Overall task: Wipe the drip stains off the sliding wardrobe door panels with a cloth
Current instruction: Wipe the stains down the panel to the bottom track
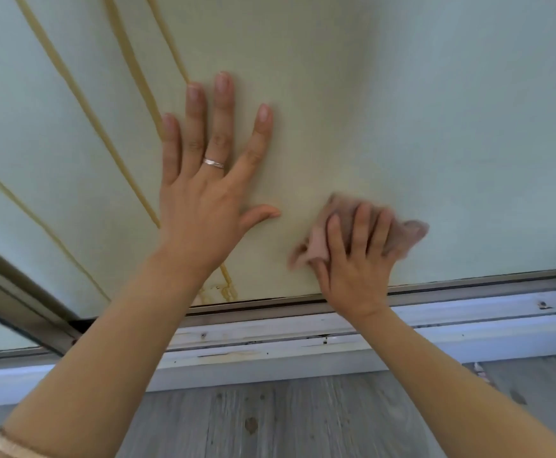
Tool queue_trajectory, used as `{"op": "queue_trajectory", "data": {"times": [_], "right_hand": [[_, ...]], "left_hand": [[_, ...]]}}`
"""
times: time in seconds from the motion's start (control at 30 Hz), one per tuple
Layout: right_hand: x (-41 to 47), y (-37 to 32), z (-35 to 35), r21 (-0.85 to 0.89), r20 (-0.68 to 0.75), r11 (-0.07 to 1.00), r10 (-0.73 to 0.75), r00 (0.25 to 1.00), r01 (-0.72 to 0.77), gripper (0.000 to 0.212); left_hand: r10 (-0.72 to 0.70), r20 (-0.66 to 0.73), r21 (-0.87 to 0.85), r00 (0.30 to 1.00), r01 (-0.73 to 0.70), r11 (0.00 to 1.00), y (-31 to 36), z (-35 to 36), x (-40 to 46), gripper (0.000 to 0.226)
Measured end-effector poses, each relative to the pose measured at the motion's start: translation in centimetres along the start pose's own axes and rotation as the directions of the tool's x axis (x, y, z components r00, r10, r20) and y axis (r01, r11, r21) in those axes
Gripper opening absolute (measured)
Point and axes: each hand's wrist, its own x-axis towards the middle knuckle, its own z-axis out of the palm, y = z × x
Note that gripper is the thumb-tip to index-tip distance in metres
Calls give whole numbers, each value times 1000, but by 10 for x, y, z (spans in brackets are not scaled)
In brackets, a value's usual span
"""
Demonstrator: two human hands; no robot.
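A pale green sliding wardrobe door panel (402, 110) fills the upper view. Several yellow drip stains (81, 104) run down its left part and pool near the bottom edge (227, 289). My left hand (204, 180) lies flat on the panel with fingers spread, a ring on one finger. My right hand (352, 259) presses a pinkish cloth (402, 236) against the panel low down, just above the bottom rail. The cloth looks blurred, and its fingers are curled over it.
A metal bottom rail (468, 279) runs under the panel, above a white scuffed base board (435, 328). A second door's frame (22, 299) angles in at lower left. Grey wood-look floor (286, 418) lies below.
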Motion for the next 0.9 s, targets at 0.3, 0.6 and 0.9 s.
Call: {"op": "queue_trajectory", "data": {"times": [0.3, 0.6, 0.9], "right_hand": [[40, -9, -17, -34, -41, 998, -49, 998, 47, 64], [185, -57, -60, -53, -148, 993, -110, 983, 104, 54], [296, -146, -71, -48, -321, 998, 25, 947, -43, 53]], "left_hand": [[5, 17, -24, 1000, -4, 1000, 6, -3, 1, 103], [-161, -91, -54, 983, 157, 986, -82, -78, 40, 111], [-205, -10, -102, 979, 203, 974, -169, -113, 101, 123]]}}
